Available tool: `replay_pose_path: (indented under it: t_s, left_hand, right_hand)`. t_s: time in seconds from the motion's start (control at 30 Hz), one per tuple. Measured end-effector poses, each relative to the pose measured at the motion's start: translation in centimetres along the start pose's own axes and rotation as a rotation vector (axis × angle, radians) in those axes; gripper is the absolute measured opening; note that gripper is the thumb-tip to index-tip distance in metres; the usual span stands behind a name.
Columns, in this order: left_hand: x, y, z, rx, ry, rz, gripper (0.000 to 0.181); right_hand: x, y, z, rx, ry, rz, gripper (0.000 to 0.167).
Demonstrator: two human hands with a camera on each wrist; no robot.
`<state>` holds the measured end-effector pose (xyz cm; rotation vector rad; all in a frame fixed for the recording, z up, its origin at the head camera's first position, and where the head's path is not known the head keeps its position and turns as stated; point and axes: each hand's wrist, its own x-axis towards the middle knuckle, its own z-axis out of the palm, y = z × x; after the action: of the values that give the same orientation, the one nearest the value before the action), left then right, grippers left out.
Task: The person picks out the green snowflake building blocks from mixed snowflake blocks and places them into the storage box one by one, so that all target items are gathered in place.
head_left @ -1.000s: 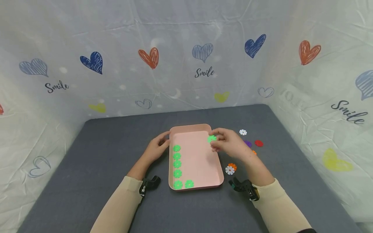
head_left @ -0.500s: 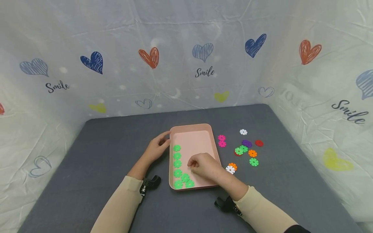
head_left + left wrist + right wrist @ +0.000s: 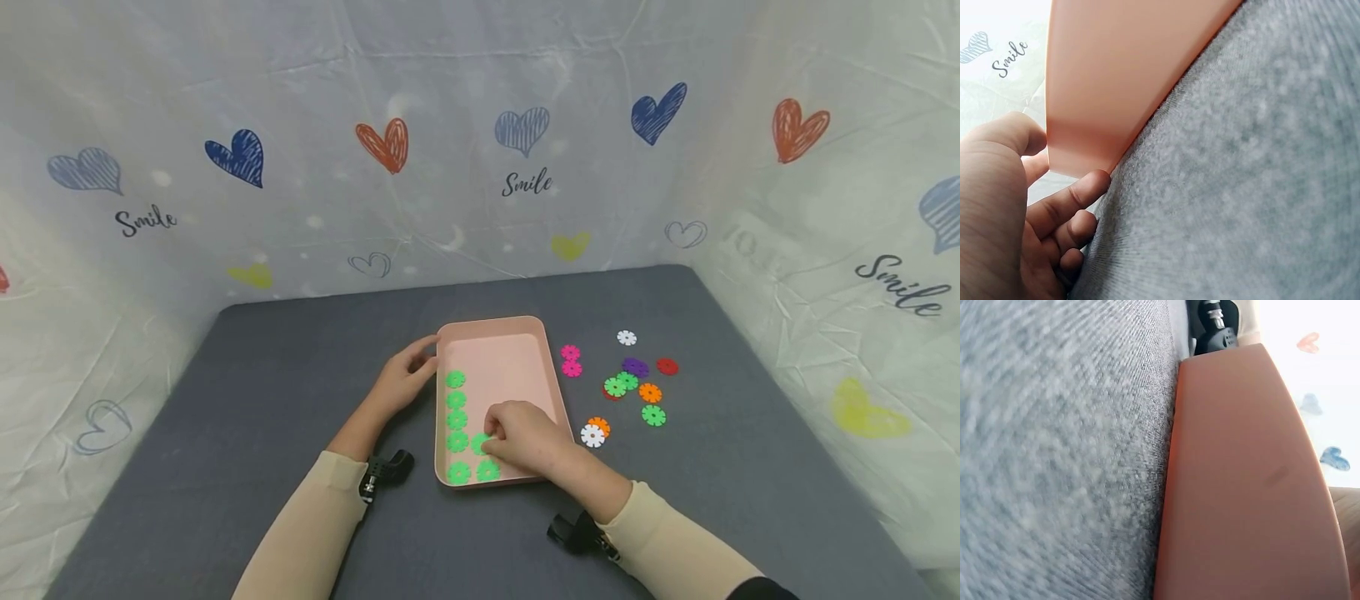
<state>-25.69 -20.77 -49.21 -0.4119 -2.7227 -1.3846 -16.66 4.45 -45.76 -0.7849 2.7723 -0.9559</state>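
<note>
Beige sleeves (image 3: 300, 529) closest to me, with a black wrist camera (image 3: 576, 533) on each arm. My right hand (image 3: 528, 435) is down in the tray (image 3: 495, 358), fingers curled, thumb and index close together, right at a green disc (image 3: 478, 445). I'm touching it, but honestly can't tell if that's a pinch or just a press. The disc sits toward the tray's near left, beside a column of five others (image 3: 456, 419) and just beyond one more (image 3: 487, 470). They're thin, round, notched like little gears. Tray is smooth pink, looks like plastic, rounded corners, raised walls. My left hand (image 3: 401, 381) is at its far left corner, fingers loosely bent and slightly apart, thumb at the rim, another fingertip low on the wall. Right of the tray: loose discs (image 3: 650, 392) in white, orange, green, pink, purple and red, some overlapping. Grey cloth (image 3: 337, 333) underneath, fuzzy and finely ribbed up close. Behind, a creased white curtain (image 3: 450, 75) with printed hearts (image 3: 384, 146).
</note>
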Motion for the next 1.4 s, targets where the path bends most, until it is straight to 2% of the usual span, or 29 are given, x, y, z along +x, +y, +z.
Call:
replay_pose_path:
  t_s: [0.13, 0.23, 0.33, 0.47, 0.57, 0.67, 0.77, 0.9, 1.1, 1.2, 1.3, 1.4]
  left_hand:
    - [0.1, 0.0, -0.1, 0.005, 0.010, -0.009, 0.049]
    - [0.0, 0.1, -0.1, 0.007, 0.007, -0.017, 0.049]
    - [0.0, 0.2, -0.1, 0.006, -0.006, -0.022, 0.049]
    - [0.0, 0.3, -0.1, -0.002, -0.010, -0.024, 0.049]
    - [0.0, 0.3, -0.1, 0.000, -0.006, -0.019, 0.048]
    - [0.0, 0.3, -0.1, -0.002, -0.003, -0.019, 0.047]
    - [0.0, 0.3, 0.0, 0.001, 0.001, -0.018, 0.047]
    - [0.0, 0.2, 0.0, 0.008, 0.001, -0.010, 0.048]
    - [0.1, 0.1, 0.0, 0.009, 0.010, 0.000, 0.047]
    - [0.1, 0.1, 0.1, 0.008, 0.010, -0.007, 0.047]
    - [0.1, 0.2, 0.1, 0.015, 0.008, -0.012, 0.047]
    - [0.1, 0.4, 0.0, 0.019, 0.012, -0.016, 0.047]
  right_hand:
    - [0.2, 0.0, -0.2, 0.011, -0.008, -0.003, 0.017]
    - [0.2, 0.2, -1.3, 0.043, -0.017, 0.003, 0.018]
    - [0.1, 1.0, -3.9, 0.068, 0.002, 0.019, 0.015]
    - [-0.3, 3.5, -8.5, 0.046, 0.053, 0.063, 0.008]
    - [-0.9, 6.1, -11.1, -0.018, 0.042, 0.164, 0.012]
    - [-1.6, 8.6, -12.6, -0.122, -0.027, 0.294, 0.023]
    - [-2.0, 10.3, -13.1, -0.160, -0.102, 0.393, 0.030]
    - [-2.2, 11.6, -12.9, -0.116, -0.117, 0.439, 0.027]
    - [-2.0, 12.0, -13.0, -0.133, -0.090, 0.440, 0.014]
    - [-2.1, 11.4, -13.4, -0.115, -0.060, 0.405, 0.013]
    - [-2.1, 9.8, -13.9, -0.030, 0.011, 0.349, 0.011]
    - [-2.0, 7.2, -14.1, 0.118, 0.073, 0.286, 0.026]
